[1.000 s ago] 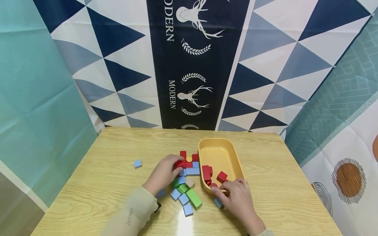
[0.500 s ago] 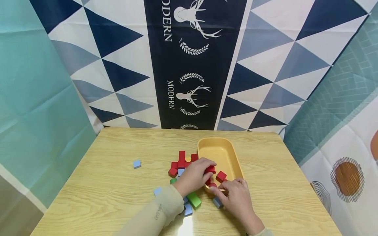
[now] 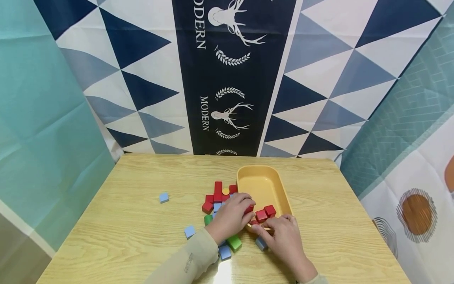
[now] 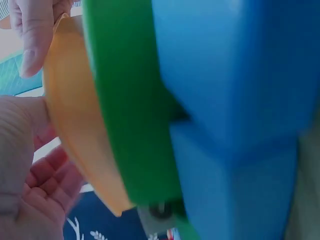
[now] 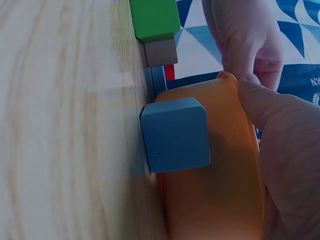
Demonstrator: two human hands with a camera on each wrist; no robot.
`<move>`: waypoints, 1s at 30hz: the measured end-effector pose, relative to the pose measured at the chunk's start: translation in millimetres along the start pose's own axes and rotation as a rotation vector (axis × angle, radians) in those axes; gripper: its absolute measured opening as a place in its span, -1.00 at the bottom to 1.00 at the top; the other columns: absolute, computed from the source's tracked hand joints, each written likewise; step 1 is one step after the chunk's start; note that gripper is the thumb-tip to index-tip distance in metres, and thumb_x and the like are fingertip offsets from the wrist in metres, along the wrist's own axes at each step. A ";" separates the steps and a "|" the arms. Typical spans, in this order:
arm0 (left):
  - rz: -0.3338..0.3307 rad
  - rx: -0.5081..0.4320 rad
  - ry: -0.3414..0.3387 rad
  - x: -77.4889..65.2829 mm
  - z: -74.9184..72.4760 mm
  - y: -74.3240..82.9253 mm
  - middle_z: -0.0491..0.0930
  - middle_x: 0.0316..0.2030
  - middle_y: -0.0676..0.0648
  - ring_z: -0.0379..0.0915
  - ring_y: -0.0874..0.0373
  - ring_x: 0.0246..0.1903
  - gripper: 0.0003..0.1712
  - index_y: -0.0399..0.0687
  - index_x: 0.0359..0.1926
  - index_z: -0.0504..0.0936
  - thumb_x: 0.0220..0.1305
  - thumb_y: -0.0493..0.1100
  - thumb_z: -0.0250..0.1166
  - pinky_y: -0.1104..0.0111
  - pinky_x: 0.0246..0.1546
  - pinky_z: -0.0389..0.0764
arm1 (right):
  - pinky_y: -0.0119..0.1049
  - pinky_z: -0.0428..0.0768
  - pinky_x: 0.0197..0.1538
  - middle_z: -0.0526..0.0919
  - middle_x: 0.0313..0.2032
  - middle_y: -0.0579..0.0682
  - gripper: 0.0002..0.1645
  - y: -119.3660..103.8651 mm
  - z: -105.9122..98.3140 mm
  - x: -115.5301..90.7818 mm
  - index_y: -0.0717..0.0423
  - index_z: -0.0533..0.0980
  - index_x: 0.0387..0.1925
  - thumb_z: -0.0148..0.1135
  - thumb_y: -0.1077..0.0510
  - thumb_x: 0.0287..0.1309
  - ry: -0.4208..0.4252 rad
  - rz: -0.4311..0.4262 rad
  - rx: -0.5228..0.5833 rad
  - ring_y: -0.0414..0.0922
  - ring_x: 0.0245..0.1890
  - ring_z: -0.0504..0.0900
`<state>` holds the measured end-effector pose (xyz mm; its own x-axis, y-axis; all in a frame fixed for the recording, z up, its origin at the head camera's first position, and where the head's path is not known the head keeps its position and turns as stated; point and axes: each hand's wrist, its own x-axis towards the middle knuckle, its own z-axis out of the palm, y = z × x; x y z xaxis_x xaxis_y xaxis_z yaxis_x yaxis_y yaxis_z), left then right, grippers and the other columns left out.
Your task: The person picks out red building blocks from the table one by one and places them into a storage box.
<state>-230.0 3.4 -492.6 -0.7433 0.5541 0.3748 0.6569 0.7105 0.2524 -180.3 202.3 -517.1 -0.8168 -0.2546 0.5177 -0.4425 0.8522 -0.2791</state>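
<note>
In the head view my left hand [image 3: 232, 215] reaches over the left rim of a yellow plastic bin [image 3: 260, 169], thumb and fingers apart. A red block [image 3: 249, 209] shows between them, inside the bin. In the left wrist view the fingers [image 4: 55, 175] are loosely bent past the rim. My right hand [image 3: 285, 236] grips the bin's near rim, its thumb [image 5: 265, 102] at the edge in the right wrist view. Red cubes [image 3: 261, 215] lie in the near end of the bin.
Left of the bin are several red blocks [image 3: 218, 192], a green block [image 3: 234, 243] and blue blocks [image 3: 225, 252], partly hidden by my left arm. A blue cube [image 5: 175, 135] stands against the bin's near wall. Another blue block [image 3: 164, 197] lies apart on the wooden table [image 3: 134, 221].
My left hand has gone from the red blocks on the table to the bin, carrying a red block. A red cube now lies among those inside. My right hand stays on the rim.
</note>
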 end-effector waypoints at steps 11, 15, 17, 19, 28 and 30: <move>0.024 -0.052 -0.024 -54.7 -24.6 -24.1 0.66 -0.09 0.12 0.47 0.26 -0.06 -0.67 0.04 0.01 0.69 0.34 0.07 0.30 0.21 0.03 0.58 | 0.05 0.30 0.05 0.57 -0.60 -0.32 -0.63 -1.6 -1.7 2.2 -0.16 0.63 -0.60 0.43 -0.30 -0.01 -0.010 0.014 0.009 -0.26 -0.51 0.44; -0.016 -0.047 0.070 -68.8 -39.4 -39.0 0.66 -0.11 0.07 0.48 0.22 -0.07 -0.72 0.01 -0.07 0.71 0.27 0.01 0.37 0.19 0.00 0.61 | 0.04 0.28 0.06 0.58 -0.60 -0.33 -0.65 -1.1 -3.5 3.3 -0.17 0.63 -0.61 0.46 -0.28 -0.03 -0.005 0.031 0.020 -0.25 -0.50 0.44; -0.074 -0.034 0.126 -72.2 -45.9 -49.4 0.63 -0.03 0.02 0.44 0.18 0.01 -0.66 -0.03 -0.01 0.70 0.25 0.00 0.39 0.16 0.04 0.58 | 0.05 0.28 0.06 0.57 -0.61 -0.34 -0.66 -0.9 -4.2 3.0 -0.18 0.63 -0.61 0.46 -0.28 -0.03 -0.008 0.038 0.021 -0.25 -0.50 0.44; -0.140 -0.025 0.159 -74.3 -50.2 -60.1 0.59 0.03 -0.04 0.40 0.13 0.06 -0.59 -0.08 0.04 0.66 0.24 0.01 0.40 0.13 0.07 0.56 | 0.05 0.27 0.07 0.56 -0.61 -0.34 -0.65 -1.0 -4.4 2.5 -0.19 0.62 -0.62 0.45 -0.29 -0.02 -0.014 0.051 0.022 -0.26 -0.50 0.44; -0.385 -0.049 0.006 -80.6 -44.9 -86.7 0.49 0.17 -0.08 0.33 0.06 0.16 -0.33 -0.05 0.24 0.54 0.17 0.14 0.43 0.04 0.15 0.49 | 0.05 0.26 0.09 0.51 -0.62 -0.38 -0.60 -2.8 0.1 0.1 -0.22 0.61 -0.62 0.38 -0.36 0.02 -0.048 0.077 0.023 -0.26 -0.50 0.40; -0.401 -0.051 -0.016 -80.3 -41.7 -87.6 0.49 0.18 -0.07 0.32 0.06 0.17 -0.30 -0.05 0.25 0.53 0.16 0.14 0.44 0.04 0.15 0.49 | 0.05 0.26 0.09 0.50 -0.63 -0.38 -0.60 -3.5 0.4 0.0 -0.22 0.61 -0.62 0.39 -0.36 0.01 -0.047 0.076 0.023 -0.26 -0.51 0.39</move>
<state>-222.6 -121.4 -507.6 -0.9433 0.2445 0.2244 0.3199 0.8494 0.4198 -178.8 199.1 -516.4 -0.8646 -0.2113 0.4558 -0.3865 0.8594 -0.3347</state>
